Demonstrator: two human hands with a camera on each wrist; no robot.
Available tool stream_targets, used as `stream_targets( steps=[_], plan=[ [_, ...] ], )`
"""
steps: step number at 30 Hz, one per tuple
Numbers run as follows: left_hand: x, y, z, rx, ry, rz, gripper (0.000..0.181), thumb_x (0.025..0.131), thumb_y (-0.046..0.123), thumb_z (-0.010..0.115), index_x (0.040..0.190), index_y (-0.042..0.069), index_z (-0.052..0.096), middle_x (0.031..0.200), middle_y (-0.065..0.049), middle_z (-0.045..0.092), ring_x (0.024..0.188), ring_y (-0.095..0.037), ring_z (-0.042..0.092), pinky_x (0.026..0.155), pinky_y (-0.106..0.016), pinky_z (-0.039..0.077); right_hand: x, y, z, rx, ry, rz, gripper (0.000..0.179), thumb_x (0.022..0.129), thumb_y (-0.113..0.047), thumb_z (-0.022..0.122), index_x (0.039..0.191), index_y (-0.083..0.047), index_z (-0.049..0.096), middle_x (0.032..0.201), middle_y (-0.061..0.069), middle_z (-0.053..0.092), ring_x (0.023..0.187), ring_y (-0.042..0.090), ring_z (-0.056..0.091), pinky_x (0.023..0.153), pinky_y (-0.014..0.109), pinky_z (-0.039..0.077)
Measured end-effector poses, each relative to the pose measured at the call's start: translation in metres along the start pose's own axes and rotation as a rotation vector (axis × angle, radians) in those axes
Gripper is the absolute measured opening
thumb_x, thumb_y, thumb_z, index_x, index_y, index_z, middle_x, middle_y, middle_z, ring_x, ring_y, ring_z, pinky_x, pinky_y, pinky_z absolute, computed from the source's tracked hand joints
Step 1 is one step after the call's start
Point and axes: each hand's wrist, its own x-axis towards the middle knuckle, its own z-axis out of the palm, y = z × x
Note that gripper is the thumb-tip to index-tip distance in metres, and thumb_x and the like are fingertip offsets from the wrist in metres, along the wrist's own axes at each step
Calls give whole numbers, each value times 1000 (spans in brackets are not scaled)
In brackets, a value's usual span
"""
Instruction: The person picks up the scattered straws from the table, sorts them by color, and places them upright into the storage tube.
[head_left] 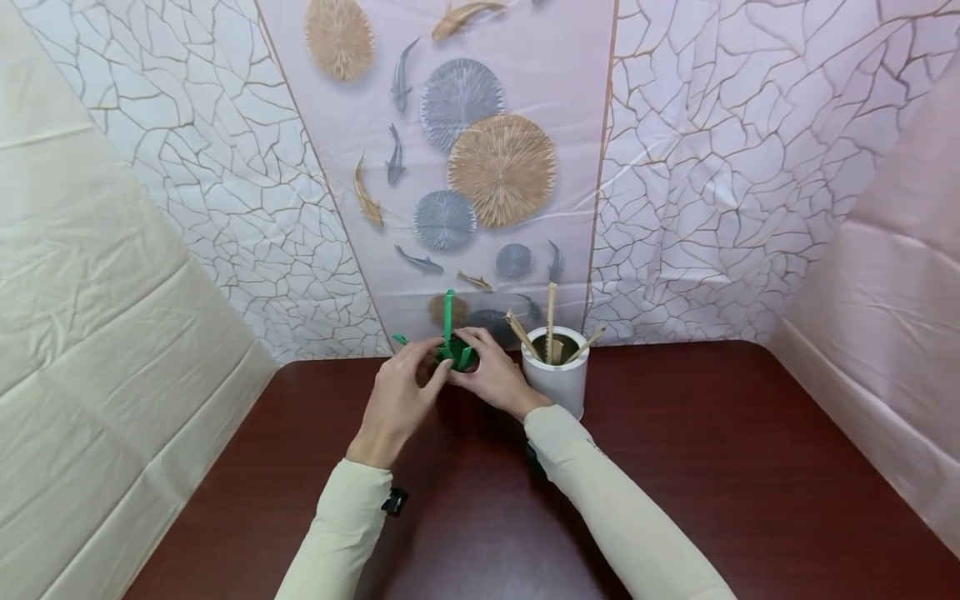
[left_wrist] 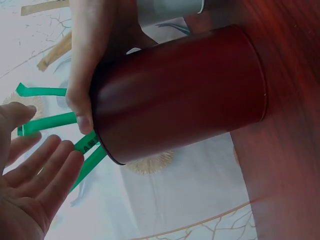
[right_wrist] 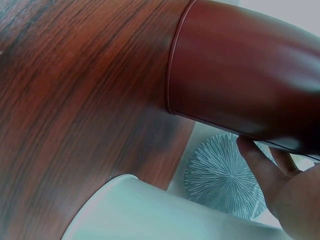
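A dark red cylindrical canister stands upright at the table's back edge, with several slim green strips sticking out of its top. One strip bears dark print. My right hand grips the canister near its rim, thumb on the near side; its fingers lie along the wall in the right wrist view. Beside the mouth, my left hand has loosely spread fingers close to the green strips. No firm pinch shows there. Both hands hide most of the canister in the head view.
Just right of the canister stands a white cylindrical pot holding several tan strips. A patterned cloth backdrop rises directly behind the dark reddish wooden table. Cloth also hangs at both sides.
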Motion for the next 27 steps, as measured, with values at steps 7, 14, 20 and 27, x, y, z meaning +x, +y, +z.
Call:
stream_targets(
  steps=[7,14,20,27],
  plan=[
    [-14,2,0,-96,120,32,30,100,16,76,128,6,71,111,-10,72,96,-20,73,80,-34,62,-3,4,-1,4,5,26,87,93,-54,78,163,-16,43,162,-1,40,145,28,47,111,52,47],
    [-26,0,-5,-106,298,37,21,98,16,78,114,4,74,105,-7,72,93,-21,70,81,-38,60,-6,5,-4,-7,1,53,94,89,-67,75,164,-23,40,166,-4,36,147,26,46,111,54,47],
    [-36,-9,-4,-46,231,-141,43,97,33,80,127,5,68,123,-11,68,116,-30,64,98,-50,53,-8,6,-4,-34,-10,60,98,89,-71,72,166,-22,37,170,-2,32,149,29,45,112,57,45],
    [-41,-17,-14,100,48,-206,82,93,57,77,153,7,52,154,-17,51,143,-39,46,111,-66,41,-38,-21,-20,-153,-77,140,110,95,-73,62,172,-22,2,178,2,4,143,39,52,114,63,41]
  ],
)
